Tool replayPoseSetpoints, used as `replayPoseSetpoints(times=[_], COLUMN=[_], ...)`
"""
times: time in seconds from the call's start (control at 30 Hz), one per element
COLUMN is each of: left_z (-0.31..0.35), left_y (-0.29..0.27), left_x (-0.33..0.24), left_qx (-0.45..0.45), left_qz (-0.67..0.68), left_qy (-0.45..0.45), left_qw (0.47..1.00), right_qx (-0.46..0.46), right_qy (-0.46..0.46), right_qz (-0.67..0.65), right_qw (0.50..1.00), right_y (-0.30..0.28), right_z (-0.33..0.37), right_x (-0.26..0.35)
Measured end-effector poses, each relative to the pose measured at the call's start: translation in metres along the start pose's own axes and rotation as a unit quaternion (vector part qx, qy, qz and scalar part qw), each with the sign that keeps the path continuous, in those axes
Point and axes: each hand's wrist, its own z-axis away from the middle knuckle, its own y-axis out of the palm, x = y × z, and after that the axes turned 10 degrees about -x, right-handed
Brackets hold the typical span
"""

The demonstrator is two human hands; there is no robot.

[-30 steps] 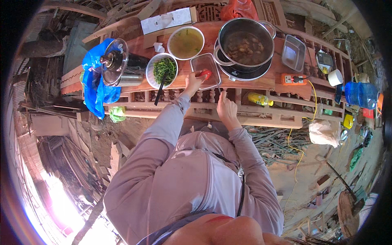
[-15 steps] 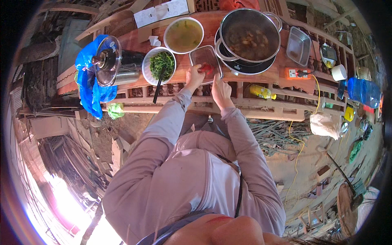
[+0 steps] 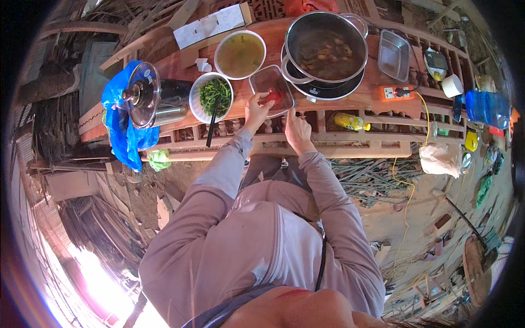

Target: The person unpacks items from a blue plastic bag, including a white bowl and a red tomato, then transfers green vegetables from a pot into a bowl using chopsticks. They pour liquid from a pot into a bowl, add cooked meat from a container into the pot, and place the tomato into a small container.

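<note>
A clear rectangular container (image 3: 263,75) lies at the table's front edge, between the bowls and the pot. My left hand (image 3: 255,112) reaches over its left side, fingers pinched on a small red thing (image 3: 275,97) inside; the exact kind of this thing is too small to tell. My right hand (image 3: 298,132) is at the container's near right corner, fingers mostly curled and closed on the rim. Left of the container stands a white bowl of leafy greens (image 3: 214,96) with dark chopsticks (image 3: 211,129) across it. Behind that is a white bowl of yellowish soup (image 3: 240,54).
A large steel pot (image 3: 326,49) of brown food sits on a black cooker at right. Farther right are an empty metal tray (image 3: 394,54) and an orange power strip (image 3: 396,93). A glass lid (image 3: 143,95) and blue bag (image 3: 121,104) are at left. A yellow bottle (image 3: 351,121) lies below the table edge.
The whole view has shifted slightly. My left hand keeps its pinch on the red thing, and my right hand stays at the container's corner, a little lower on it.
</note>
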Motion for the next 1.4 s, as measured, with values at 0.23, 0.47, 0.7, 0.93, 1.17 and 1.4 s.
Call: replayPoseSetpoints(times=[0.23, 0.47, 0.7, 0.93, 1.17, 1.4], left_z=[-0.009, -0.039, -0.046, -0.048, -0.044, -0.039], left_y=[-0.002, 0.01, 0.01, 0.015, 0.024, 0.012], left_x=[-0.022, -0.027, -0.037, -0.014, 0.003, -0.025], left_qx=[-0.037, -0.004, 0.046, 0.026, 0.017, 0.028], left_qz=[-0.006, -0.21, -0.226, -0.183, -0.187, -0.218], left_qy=[0.004, 0.074, 0.055, 0.085, 0.063, 0.092], left_qw=[0.999, 0.975, 0.972, 0.979, 0.98, 0.971], right_qx=[0.005, -0.036, -0.051, -0.06, -0.049, -0.055], right_qy=[-0.004, -0.002, 0.003, 0.005, 0.014, 0.016], right_qz=[-0.019, -0.034, -0.023, -0.035, -0.067, -0.104], right_qw=[1.0, 0.999, 0.998, 0.998, 0.996, 0.993], right_y=[-0.006, -0.018, -0.022, -0.017, -0.006, -0.004], right_z=[-0.005, 0.0, 0.001, -0.002, -0.033, -0.017], right_x=[-0.006, 0.003, 0.016, 0.013, 0.011, 0.003])
